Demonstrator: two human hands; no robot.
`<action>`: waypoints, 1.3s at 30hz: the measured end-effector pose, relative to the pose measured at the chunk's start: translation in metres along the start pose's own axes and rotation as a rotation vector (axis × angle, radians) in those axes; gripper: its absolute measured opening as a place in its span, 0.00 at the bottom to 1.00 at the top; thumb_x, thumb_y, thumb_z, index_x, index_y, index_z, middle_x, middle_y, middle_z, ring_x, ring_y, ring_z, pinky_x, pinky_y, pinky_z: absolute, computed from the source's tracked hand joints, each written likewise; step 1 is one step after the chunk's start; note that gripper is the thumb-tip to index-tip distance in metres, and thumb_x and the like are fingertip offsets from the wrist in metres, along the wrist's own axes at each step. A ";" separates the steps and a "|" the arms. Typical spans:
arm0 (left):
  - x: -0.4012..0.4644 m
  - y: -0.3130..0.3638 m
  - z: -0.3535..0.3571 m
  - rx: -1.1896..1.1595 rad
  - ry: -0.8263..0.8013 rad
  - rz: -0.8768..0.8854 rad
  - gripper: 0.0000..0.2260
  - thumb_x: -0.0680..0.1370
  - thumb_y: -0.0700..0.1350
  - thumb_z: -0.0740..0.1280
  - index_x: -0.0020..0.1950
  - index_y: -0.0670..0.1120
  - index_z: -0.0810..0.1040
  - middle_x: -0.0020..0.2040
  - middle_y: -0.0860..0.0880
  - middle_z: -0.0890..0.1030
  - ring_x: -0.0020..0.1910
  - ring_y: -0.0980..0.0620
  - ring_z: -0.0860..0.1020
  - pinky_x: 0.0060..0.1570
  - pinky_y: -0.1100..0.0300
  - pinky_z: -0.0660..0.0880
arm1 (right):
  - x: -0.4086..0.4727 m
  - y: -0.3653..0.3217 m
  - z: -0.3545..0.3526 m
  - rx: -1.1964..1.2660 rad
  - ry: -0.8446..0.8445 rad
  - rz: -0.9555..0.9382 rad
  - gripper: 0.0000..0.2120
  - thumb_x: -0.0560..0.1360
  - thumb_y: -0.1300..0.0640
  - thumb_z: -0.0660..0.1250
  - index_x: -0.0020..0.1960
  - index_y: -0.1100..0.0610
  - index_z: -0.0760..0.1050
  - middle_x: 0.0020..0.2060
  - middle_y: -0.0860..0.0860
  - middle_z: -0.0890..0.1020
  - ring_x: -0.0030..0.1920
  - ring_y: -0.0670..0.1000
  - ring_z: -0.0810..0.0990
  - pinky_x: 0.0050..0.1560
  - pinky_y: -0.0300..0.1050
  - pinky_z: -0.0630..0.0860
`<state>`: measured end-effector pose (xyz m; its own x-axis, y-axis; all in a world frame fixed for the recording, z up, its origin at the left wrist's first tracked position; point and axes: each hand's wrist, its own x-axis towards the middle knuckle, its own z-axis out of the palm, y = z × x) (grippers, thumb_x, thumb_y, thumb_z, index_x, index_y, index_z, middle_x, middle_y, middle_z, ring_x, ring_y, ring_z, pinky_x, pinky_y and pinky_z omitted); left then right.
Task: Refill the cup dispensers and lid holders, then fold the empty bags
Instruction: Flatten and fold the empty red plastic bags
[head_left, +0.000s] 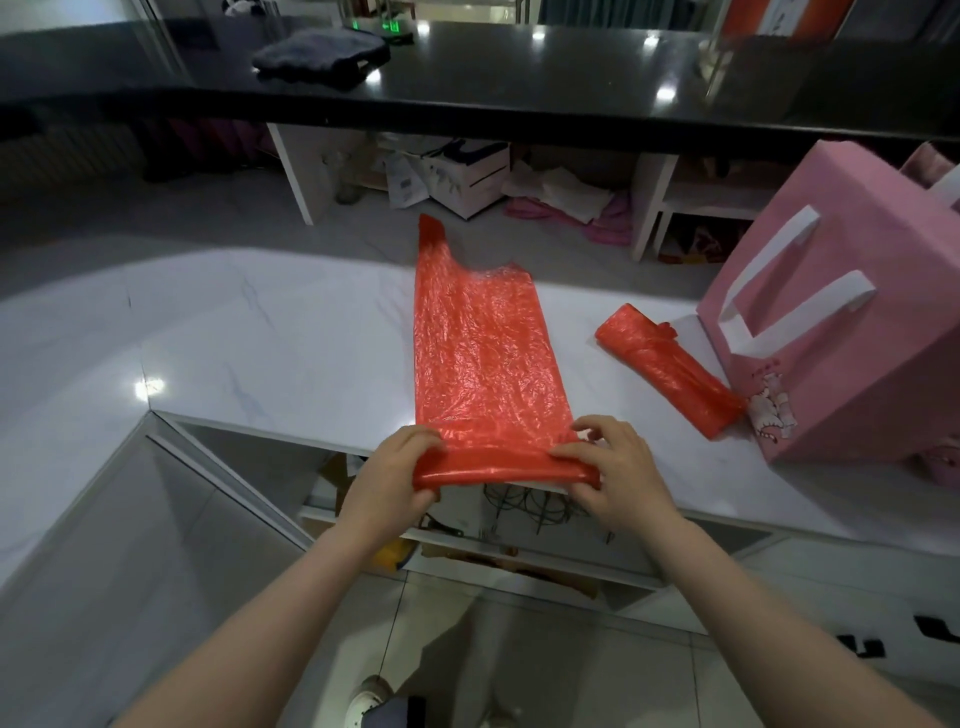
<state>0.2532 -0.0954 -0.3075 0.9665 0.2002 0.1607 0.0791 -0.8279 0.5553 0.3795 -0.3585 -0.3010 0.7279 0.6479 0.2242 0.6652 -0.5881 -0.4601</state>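
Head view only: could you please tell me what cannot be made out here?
- Underside of the flat red bag: hidden by its own roll, held by the left hand and right hand.
- Pink paper bag: right side cut off by the frame edge.
- Clutter under the black counter: too dark and small to identify.

A red plastic bag (480, 353) lies flat on the white marble counter (260, 338), its near end rolled up. The left hand (400, 480) and right hand (618, 467) pinch that roll's ends. A rolled red bag (670, 369) touches a pink paper bag (852, 312).
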 end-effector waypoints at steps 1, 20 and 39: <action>-0.001 0.000 -0.001 -0.019 0.022 -0.030 0.21 0.69 0.39 0.74 0.57 0.55 0.73 0.56 0.59 0.73 0.53 0.61 0.71 0.53 0.67 0.71 | 0.001 0.001 -0.001 0.034 0.004 0.007 0.18 0.67 0.58 0.73 0.57 0.48 0.81 0.56 0.50 0.77 0.56 0.53 0.72 0.57 0.51 0.68; 0.019 0.024 -0.003 -0.330 0.237 -0.530 0.21 0.76 0.50 0.70 0.66 0.51 0.68 0.39 0.52 0.80 0.42 0.57 0.78 0.39 0.61 0.75 | 0.032 -0.019 0.019 0.132 0.174 0.636 0.07 0.77 0.43 0.59 0.51 0.43 0.72 0.44 0.49 0.79 0.44 0.50 0.76 0.44 0.49 0.77; 0.008 0.002 -0.006 0.158 -0.270 0.123 0.27 0.74 0.51 0.71 0.70 0.52 0.65 0.76 0.52 0.59 0.73 0.53 0.60 0.70 0.58 0.61 | -0.002 -0.003 0.008 -0.226 -0.193 -0.057 0.36 0.69 0.49 0.72 0.74 0.48 0.62 0.74 0.53 0.62 0.72 0.57 0.62 0.72 0.54 0.57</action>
<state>0.2596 -0.0920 -0.2999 0.9993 -0.0351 -0.0146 -0.0261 -0.9124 0.4086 0.3747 -0.3543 -0.3074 0.6579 0.7501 0.0664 0.7397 -0.6272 -0.2438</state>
